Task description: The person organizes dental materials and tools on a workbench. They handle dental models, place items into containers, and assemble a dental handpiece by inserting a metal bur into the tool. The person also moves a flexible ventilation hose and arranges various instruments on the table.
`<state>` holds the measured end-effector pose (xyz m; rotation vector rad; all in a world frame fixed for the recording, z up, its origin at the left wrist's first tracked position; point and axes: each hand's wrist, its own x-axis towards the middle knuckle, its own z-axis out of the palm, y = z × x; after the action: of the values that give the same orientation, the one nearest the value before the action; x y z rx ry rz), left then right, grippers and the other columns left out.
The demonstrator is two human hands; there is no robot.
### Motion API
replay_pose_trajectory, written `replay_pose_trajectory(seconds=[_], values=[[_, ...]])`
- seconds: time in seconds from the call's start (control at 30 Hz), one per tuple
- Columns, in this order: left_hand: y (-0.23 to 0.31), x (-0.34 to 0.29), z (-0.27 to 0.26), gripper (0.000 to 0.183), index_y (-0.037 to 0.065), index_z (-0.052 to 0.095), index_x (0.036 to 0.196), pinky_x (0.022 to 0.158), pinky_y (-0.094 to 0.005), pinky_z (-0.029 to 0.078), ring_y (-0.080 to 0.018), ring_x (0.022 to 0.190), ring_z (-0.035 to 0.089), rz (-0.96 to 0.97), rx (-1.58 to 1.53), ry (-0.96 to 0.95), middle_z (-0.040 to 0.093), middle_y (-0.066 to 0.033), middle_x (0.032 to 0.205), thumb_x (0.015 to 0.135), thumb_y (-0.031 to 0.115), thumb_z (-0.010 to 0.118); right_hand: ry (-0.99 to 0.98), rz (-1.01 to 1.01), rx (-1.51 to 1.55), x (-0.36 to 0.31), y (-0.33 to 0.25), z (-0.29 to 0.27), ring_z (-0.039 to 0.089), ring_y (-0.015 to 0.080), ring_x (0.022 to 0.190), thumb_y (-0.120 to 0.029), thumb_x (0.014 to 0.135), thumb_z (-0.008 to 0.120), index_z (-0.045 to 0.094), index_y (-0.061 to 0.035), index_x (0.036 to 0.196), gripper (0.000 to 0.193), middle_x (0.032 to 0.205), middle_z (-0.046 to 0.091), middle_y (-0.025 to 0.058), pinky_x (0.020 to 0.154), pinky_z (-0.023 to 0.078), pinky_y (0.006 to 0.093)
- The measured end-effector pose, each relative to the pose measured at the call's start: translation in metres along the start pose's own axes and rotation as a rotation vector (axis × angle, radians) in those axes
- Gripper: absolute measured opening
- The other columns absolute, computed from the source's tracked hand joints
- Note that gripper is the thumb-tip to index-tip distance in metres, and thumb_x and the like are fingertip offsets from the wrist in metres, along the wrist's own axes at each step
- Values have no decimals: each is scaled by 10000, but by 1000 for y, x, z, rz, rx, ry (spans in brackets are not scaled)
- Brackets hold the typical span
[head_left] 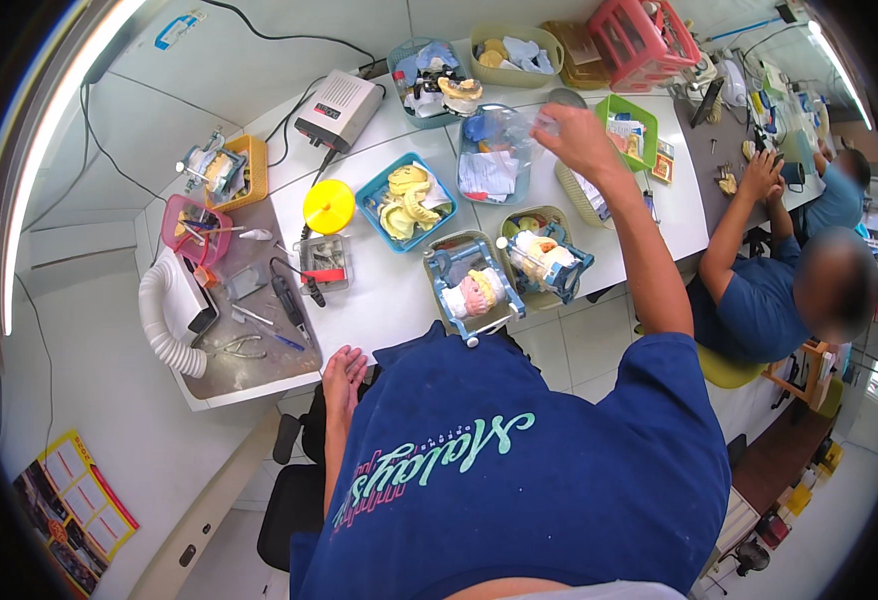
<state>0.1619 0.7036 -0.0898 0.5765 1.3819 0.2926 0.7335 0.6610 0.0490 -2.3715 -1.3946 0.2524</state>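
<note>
My right hand reaches over the middle of the white table with fingers closed on the edge of a clear plastic bag. Below the bag, a blue basket contains white paper and a blue item. My left hand is at the table's front edge, palm partly up, fingers loosely extended and holding nothing. Closest to my body, a dental articulator with a pink-and-white jaw model lies in a tray. A second articulator with a pale model occupies the basket to its right.
A blue basket of yellow moulded pieces, a yellow round lid and a control box stand left of centre. A handpiece and pliers lie near a white hose. Co-workers sit at right.
</note>
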Motion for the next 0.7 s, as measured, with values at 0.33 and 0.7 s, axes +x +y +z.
replay_pose_trajectory(seconds=[0.33, 0.7], values=[[5, -7, 3, 431, 7, 467, 1346, 924, -345, 511, -237, 1081, 626, -20, 13, 60, 613, -137, 1222, 1034, 304, 479, -358, -157, -301, 10, -16, 79, 694, 367, 849, -163, 809, 654, 689, -18, 890, 170, 864, 700, 210, 721, 552, 476], [-3, -4, -6, 447, 6, 480, 1331, 922, -350, 506, -237, 1078, 624, -35, 1, 87, 621, -131, 1196, 1020, 327, 506, -256, -140, -307, 4, -12, 98, 694, 370, 812, -96, 815, 566, 652, -6, 925, 166, 867, 683, 219, 673, 549, 469]])
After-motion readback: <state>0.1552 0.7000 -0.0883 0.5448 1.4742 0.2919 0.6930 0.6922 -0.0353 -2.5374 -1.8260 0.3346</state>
